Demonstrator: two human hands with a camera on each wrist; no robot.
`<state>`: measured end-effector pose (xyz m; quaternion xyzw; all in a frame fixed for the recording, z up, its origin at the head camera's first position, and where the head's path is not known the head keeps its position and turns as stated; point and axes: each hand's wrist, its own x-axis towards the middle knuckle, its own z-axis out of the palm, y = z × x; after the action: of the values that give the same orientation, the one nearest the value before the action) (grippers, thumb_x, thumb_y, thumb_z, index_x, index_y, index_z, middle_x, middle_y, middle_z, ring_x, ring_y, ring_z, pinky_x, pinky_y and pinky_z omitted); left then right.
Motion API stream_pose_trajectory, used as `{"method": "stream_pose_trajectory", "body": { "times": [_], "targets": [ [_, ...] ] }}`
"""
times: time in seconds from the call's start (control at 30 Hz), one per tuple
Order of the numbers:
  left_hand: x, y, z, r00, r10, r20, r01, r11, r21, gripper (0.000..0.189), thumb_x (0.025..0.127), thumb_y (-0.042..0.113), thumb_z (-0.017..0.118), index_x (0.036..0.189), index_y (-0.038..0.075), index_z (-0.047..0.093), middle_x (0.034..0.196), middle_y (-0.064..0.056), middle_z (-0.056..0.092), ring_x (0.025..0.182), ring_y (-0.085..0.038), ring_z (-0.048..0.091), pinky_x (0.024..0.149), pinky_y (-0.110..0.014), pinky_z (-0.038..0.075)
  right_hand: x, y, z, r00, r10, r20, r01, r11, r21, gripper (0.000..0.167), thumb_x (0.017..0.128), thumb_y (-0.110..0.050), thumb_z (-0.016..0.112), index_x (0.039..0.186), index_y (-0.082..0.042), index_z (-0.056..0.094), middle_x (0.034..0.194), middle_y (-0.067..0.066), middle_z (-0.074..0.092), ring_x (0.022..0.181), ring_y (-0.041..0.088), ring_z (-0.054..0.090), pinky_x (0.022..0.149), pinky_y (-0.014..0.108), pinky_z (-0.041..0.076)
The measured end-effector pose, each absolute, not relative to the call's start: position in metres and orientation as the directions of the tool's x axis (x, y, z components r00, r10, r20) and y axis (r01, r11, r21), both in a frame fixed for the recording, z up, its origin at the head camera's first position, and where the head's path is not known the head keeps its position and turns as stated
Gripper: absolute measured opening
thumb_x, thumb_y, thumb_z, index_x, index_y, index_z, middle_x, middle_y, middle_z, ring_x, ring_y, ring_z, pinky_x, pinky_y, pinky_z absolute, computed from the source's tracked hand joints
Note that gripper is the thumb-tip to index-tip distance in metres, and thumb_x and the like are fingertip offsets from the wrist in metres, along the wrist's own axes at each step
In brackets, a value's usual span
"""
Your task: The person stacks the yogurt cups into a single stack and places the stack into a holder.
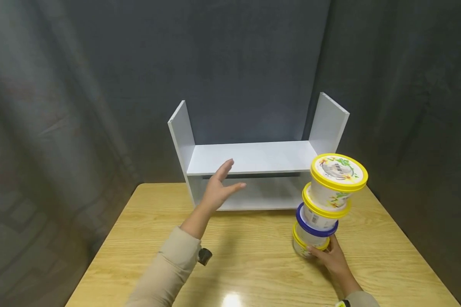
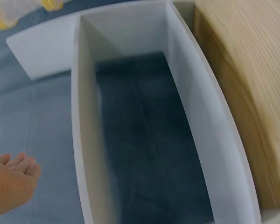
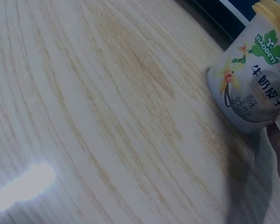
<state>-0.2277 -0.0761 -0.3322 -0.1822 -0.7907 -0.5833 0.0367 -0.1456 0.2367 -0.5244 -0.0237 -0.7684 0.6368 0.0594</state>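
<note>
Several round white tubs stand in a leaning stack at the right in the head view. The top tub (image 1: 338, 172) has a yellow lid with a flower and leaf print. Below it come another yellow-lidded tub (image 1: 319, 219), a blue-lidded tub (image 1: 307, 233) and a yellow-lidded bottom tub (image 1: 301, 249). My right hand (image 1: 334, 256) grips the bottom tub low on its side, thumb in front. Its printed side (image 3: 252, 79) shows close over the wood in the right wrist view. My left hand (image 1: 217, 189) is in the air before the shelf, fingers extended and thumb spread, holding nothing.
A white two-level shelf (image 1: 249, 157) with upright side panels stands at the back of the wooden table (image 1: 253, 264). Grey curtains (image 1: 234, 64) hang behind and at both sides. A small black piece (image 1: 205, 256) sits at the left sleeve.
</note>
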Motion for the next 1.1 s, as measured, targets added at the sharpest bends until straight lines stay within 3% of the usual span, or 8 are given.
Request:
{"method": "stream_pose_trajectory", "body": {
  "times": [0.13, 0.4, 0.6, 0.9, 1.1],
  "targets": [
    [-0.23, -0.095, -0.336, -0.949, 0.187, 0.255, 0.295, 0.233, 0.927, 0.076, 0.073, 0.024, 0.069, 0.135, 0.018, 0.027, 0.137, 0.004, 0.028, 0.125, -0.015, 0.022, 0.102, -0.035, 0.019, -0.147, 0.237, -0.525, -0.993, 0.104, 0.061, -0.041, 0.185, -0.982, 0.069, 0.075, -0.008, 0.066, 0.13, -0.019, 0.025, 0.109, -0.011, 0.042, 0.097, 0.0, 0.041, 0.082, 0.019, 0.032],
    [-0.232, -0.129, -0.343, -0.958, 0.07, 0.278, 0.286, 0.218, 0.933, 0.074, 0.074, 0.02, 0.068, 0.135, 0.011, 0.028, 0.137, -0.002, 0.028, 0.125, -0.017, 0.024, 0.101, -0.031, 0.022, -0.146, 0.236, -0.525, -0.99, 0.119, 0.072, -0.052, 0.166, -0.985, 0.067, 0.074, -0.005, 0.066, 0.128, -0.019, 0.028, 0.107, -0.012, 0.044, 0.096, -0.001, 0.042, 0.078, 0.011, 0.035],
    [-0.23, -0.153, -0.347, -0.964, -0.053, 0.259, 0.247, 0.174, 0.953, 0.069, 0.076, 0.018, 0.066, 0.135, 0.012, 0.03, 0.136, -0.003, 0.031, 0.124, -0.016, 0.027, 0.101, -0.029, 0.022, -0.146, 0.237, -0.527, -0.99, 0.128, 0.06, -0.037, 0.169, -0.985, 0.067, 0.075, -0.006, 0.066, 0.129, -0.016, 0.028, 0.107, -0.012, 0.044, 0.096, 0.0, 0.042, 0.078, 0.012, 0.035],
    [-0.234, -0.174, -0.345, -0.926, -0.25, 0.283, 0.263, 0.11, 0.959, 0.061, 0.079, 0.011, 0.063, 0.133, 0.01, 0.034, 0.134, -0.005, 0.036, 0.121, -0.017, 0.033, 0.097, -0.028, 0.029, -0.144, 0.237, -0.525, -0.982, 0.157, 0.104, -0.076, 0.171, -0.982, 0.062, 0.072, -0.001, 0.067, 0.124, -0.015, 0.035, 0.102, -0.015, 0.048, 0.092, -0.001, 0.045, 0.075, 0.011, 0.037],
    [-0.248, -0.178, -0.344, -0.924, -0.286, 0.254, 0.235, 0.1, 0.967, 0.059, 0.079, 0.011, 0.062, 0.132, 0.015, 0.037, 0.132, -0.004, 0.038, 0.119, -0.015, 0.035, 0.095, -0.027, 0.033, -0.147, 0.237, -0.525, -0.983, 0.172, 0.068, -0.045, 0.134, -0.99, 0.066, 0.072, -0.003, 0.068, 0.126, -0.018, 0.033, 0.104, -0.013, 0.046, 0.093, 0.0, 0.044, 0.076, 0.011, 0.037]
  ]
}}
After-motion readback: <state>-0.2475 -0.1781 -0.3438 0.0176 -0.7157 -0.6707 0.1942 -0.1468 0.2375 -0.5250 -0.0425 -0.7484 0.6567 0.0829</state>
